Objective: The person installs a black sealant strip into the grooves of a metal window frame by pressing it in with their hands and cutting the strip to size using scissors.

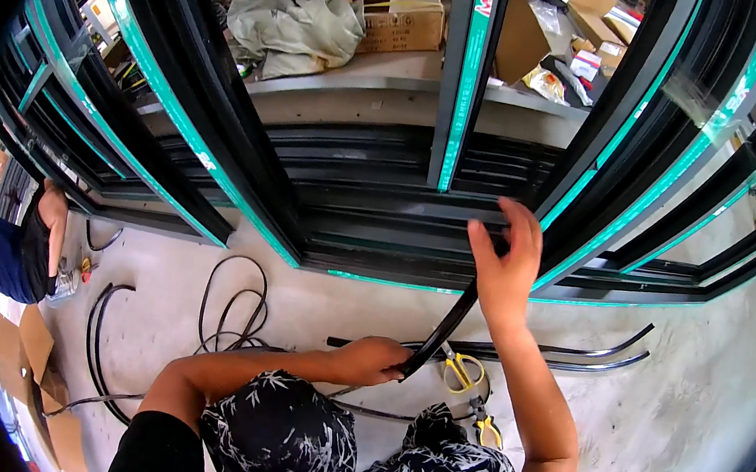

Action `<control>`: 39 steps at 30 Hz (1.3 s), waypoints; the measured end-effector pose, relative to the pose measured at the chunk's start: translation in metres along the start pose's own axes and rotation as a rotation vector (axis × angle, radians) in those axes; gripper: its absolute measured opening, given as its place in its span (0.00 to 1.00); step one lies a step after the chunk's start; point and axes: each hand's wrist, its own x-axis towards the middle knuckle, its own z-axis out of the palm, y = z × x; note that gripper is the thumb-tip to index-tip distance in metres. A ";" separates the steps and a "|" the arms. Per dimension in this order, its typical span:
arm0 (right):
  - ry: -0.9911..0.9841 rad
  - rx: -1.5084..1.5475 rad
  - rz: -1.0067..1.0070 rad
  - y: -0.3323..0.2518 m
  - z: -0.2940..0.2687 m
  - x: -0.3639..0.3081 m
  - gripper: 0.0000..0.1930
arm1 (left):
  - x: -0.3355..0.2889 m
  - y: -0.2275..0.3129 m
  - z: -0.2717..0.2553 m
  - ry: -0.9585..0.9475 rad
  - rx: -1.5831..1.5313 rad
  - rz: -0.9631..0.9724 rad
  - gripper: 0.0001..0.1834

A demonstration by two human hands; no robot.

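Note:
I am crouched before a black metal window frame (370, 226) edged with green tape. A black strip (447, 328), which looks like rubber or plastic, slants up from my left hand (375, 361), whose fingers are closed round its lower part. Its upper end runs up to the frame beside my right hand (507, 265). That hand is raised at the frame's lower rail, thumb and fingers apart; whether its palm touches the strip is hidden. Below the strip, yellow-handled scissors (465, 374) lie on the floor, with a yellow-handled cutting tool (488, 429) near my knee.
More black strips (588, 361) lie to the right, and a loose black coil (234, 313) to the left. An opened cardboard box (33, 355) stands at lower left. Another person (9, 245) is at far left. Behind the frame are boxes (393, 19) and grey sheeting (295, 21).

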 end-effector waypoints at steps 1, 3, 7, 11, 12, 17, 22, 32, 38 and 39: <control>0.070 -0.250 -0.198 0.004 -0.007 -0.001 0.19 | 0.001 0.004 -0.005 0.012 0.048 0.004 0.13; -0.116 -0.365 -0.426 0.017 -0.023 -0.009 0.19 | 0.005 0.007 -0.012 0.042 0.138 0.008 0.14; -0.917 -0.189 -0.537 0.003 -0.023 -0.058 0.16 | -0.015 -0.012 -0.041 -0.001 0.198 0.021 0.14; -1.040 -0.295 -0.489 0.026 -0.008 -0.105 0.13 | -0.030 0.012 -0.088 -0.047 0.175 -0.132 0.20; -0.960 -0.297 -0.452 0.017 -0.001 -0.103 0.12 | -0.035 0.015 -0.103 -0.026 0.181 -0.176 0.22; -0.394 0.110 -0.279 -0.022 0.017 -0.050 0.10 | -0.046 0.070 -0.195 0.638 -0.471 -0.029 0.37; -0.384 0.329 -0.134 -0.064 0.011 0.010 0.09 | -0.016 0.130 -0.219 0.659 -0.442 0.088 0.29; -0.552 0.507 0.007 -0.154 -0.008 0.096 0.10 | -0.001 0.185 -0.290 0.824 -0.601 0.345 0.11; -0.247 0.017 -0.446 -0.246 -0.032 0.179 0.11 | -0.056 0.256 -0.367 1.096 -0.036 0.437 0.21; -0.197 -0.042 -0.509 -0.269 -0.029 0.194 0.11 | -0.079 0.270 -0.386 1.209 0.214 0.420 0.22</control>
